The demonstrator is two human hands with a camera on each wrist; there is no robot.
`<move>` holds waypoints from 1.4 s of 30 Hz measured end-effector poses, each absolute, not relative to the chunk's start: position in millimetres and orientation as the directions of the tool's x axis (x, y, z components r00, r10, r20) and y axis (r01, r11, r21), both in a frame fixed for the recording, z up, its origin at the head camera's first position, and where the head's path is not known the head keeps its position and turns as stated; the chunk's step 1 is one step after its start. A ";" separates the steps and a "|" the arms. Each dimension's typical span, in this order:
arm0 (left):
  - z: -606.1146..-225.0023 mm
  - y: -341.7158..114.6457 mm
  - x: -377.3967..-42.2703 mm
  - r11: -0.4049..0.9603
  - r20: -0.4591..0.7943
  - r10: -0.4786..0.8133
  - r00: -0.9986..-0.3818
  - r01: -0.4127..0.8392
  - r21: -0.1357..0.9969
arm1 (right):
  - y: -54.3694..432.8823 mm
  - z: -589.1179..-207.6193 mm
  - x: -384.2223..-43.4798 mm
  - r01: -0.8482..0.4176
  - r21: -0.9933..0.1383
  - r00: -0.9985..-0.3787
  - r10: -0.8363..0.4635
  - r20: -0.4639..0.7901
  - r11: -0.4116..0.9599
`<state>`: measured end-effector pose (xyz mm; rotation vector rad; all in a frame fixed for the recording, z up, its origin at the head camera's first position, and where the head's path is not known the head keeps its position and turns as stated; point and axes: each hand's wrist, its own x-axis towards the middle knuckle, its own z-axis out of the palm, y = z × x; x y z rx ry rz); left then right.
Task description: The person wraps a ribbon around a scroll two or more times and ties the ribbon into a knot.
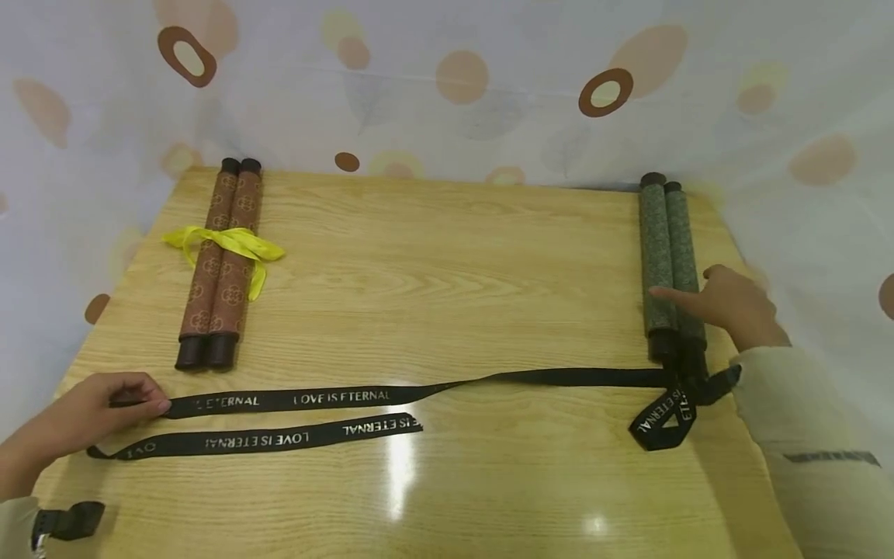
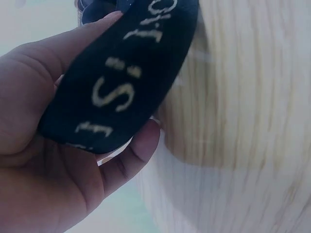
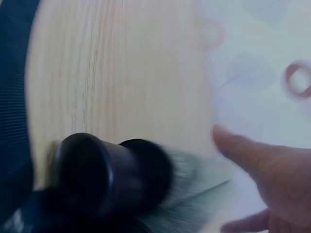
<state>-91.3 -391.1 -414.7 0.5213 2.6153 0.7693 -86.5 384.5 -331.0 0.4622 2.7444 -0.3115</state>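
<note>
My left hand (image 1: 91, 415) pinches a long black ribbon (image 1: 349, 397) printed "LOVE IS ETERNAL" between thumb and fingers. In the left wrist view the ribbon (image 2: 119, 94) crosses the palm side of the hand (image 2: 43, 160). One length runs right to the green scroll (image 1: 656, 256); the other folds back along the table with a loose end. Loops of the ribbon gather by the scroll's near dark knobs. My right hand (image 1: 733, 307) hovers at the scroll's right side, thumb stretched over it; contact cannot be told. In the right wrist view the scroll's dark knob (image 3: 82, 170) is blurred.
A reddish-brown scroll (image 1: 199, 287) with two rolled halves lies at the far left, tied with a yellow ribbon (image 1: 240, 242) in a bow. The wooden table (image 1: 447, 272) meets a patterned white cloth (image 1: 419, 124) behind and at the sides.
</note>
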 end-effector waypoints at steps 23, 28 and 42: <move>-420.9 -385.8 -89.5 0.819 -0.213 0.392 -0.895 0.234 0.523 | 387.5 -329.9 -135.0 0.447 -0.366 -0.842 0.246 -0.479 0.816; -416.0 -389.0 -88.7 0.852 -0.241 0.346 -0.907 0.196 0.485 | 320.3 -303.7 -128.7 0.410 -0.542 -0.850 0.092 -0.518 0.733; -425.1 -388.7 -90.3 0.806 -0.149 0.391 -0.908 0.259 0.532 | 118.4 -365.3 -46.7 0.098 -0.668 -0.955 -0.120 -0.272 0.738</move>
